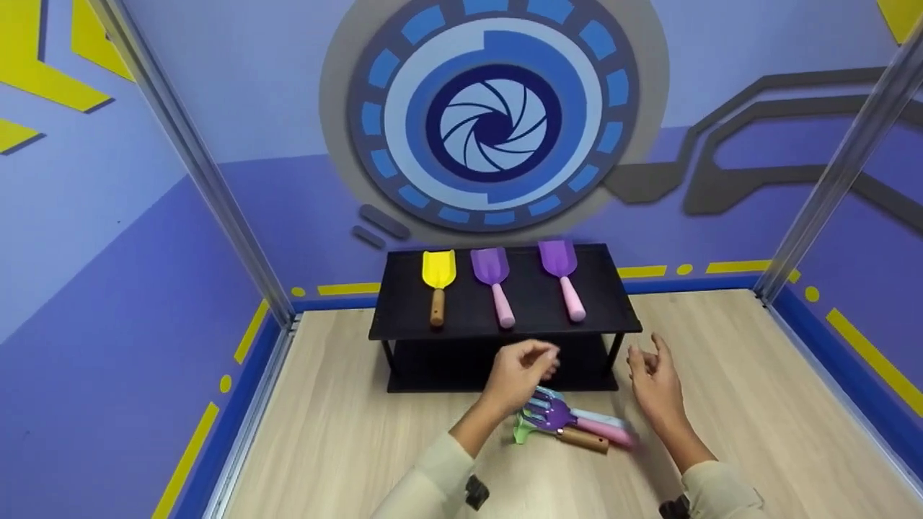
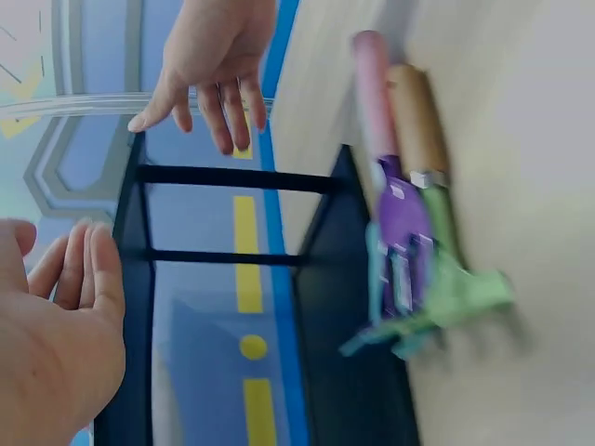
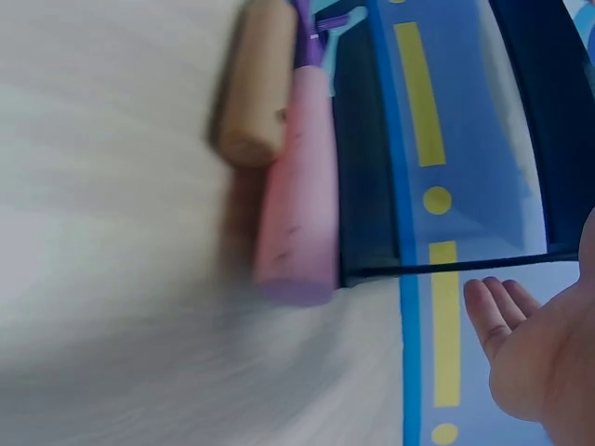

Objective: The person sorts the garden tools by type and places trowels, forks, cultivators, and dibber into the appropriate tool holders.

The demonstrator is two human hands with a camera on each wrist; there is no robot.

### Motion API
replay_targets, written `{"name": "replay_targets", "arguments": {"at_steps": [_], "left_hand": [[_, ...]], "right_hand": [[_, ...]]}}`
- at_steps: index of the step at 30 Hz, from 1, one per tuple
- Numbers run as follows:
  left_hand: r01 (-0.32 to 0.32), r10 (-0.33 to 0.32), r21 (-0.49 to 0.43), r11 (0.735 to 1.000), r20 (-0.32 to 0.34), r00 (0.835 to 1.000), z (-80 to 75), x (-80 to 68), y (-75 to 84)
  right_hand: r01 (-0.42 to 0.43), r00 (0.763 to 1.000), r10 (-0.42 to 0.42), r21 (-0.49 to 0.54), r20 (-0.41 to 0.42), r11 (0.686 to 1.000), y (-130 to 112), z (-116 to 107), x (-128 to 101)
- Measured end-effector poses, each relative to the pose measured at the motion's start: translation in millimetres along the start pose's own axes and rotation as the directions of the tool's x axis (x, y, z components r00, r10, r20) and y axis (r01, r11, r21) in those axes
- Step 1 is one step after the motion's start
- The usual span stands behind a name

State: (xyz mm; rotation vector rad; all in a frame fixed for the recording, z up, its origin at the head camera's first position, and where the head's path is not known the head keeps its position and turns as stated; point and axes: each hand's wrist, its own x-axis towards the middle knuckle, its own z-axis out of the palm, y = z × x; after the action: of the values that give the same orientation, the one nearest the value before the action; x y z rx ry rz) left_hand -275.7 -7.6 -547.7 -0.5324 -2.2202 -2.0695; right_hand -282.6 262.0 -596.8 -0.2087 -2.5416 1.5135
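Hands (image 1: 588,371) above toy rakes (image 1: 566,424)

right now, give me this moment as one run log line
left hand: open, above rakes | right hand: open, holds nothing | rakes: piled on floor | shelf: three shovels on top

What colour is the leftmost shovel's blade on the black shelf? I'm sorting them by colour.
Yellow, on a wooden handle: the leftmost shovel shows best in the head view.

Black two-tier shelf (image 1: 505,324) stands on wooden table (image 1: 757,404). Top tier: yellow shovel (image 1: 438,282) at left, two purple shovels, pink handles (image 1: 493,285) (image 1: 564,277), lying side by side, apart.
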Motion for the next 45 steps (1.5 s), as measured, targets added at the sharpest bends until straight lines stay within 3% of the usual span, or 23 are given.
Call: {"name": "replay_targets", "arguments": {"at_steps": [5,10,15,20,26,30,32,35,39,45], "left_hand": [[0.043,-0.043,0.032,0.999,0.005,0.999,-40.2,-34.2,-24.8],[0.136,-0.132,0.051,0.989,-0.079,0.988,-95.9,-68.4,-50.1],[0.245,-0.244,-0.019,0.969,-0.207,0.947,-138.8,-89.7,-59.3],[0.292,-0.296,-0.058,0.955,-0.287,0.911,-159.8,-99.0,-56.2],[0.316,-0.304,-0.029,0.948,-0.369,0.879,-177.5,-98.5,-51.4],[0.311,-0.296,-0.040,0.949,-0.440,0.848,-192.0,-91.9,-44.9],[0.300,-0.291,-0.061,0.952,-0.484,0.825,-201.4,-87.1,-40.8],[0.295,-0.286,-0.076,0.952,-0.561,0.777,-213.0,-78.9,-30.9],[0.356,-0.309,-0.046,0.933,-0.610,0.730,-224.5,-64.6,-17.3],[0.468,-0.402,-0.025,0.883,-0.554,0.729,-236.9,-45.0,-8.9]], "right_hand": [[0.015,0.999,-0.011,-0.098,0.037,0.995,19,-5,-15],[0.002,0.993,0.012,-0.125,0.115,0.992,38,-12,-32],[0.008,0.987,0.027,-0.212,0.160,0.977,49,-18,-40],[-0.017,0.982,0.059,-0.229,0.178,0.973,55,-23,-43],[-0.029,0.979,0.073,-0.220,0.193,0.975,58,-18,-46],[-0.015,0.969,0.068,-0.215,0.237,0.977,61,-12,-49],[0.006,0.962,0.053,-0.215,0.267,0.977,61,-10,-47],[0.010,0.955,0.049,-0.196,0.293,0.981,59,-8,-44],[-0.010,0.953,0.060,-0.169,0.295,0.986,57,-5,-42],[-0.018,0.946,0.069,-0.163,0.315,0.986,54,-2,-41]]}}
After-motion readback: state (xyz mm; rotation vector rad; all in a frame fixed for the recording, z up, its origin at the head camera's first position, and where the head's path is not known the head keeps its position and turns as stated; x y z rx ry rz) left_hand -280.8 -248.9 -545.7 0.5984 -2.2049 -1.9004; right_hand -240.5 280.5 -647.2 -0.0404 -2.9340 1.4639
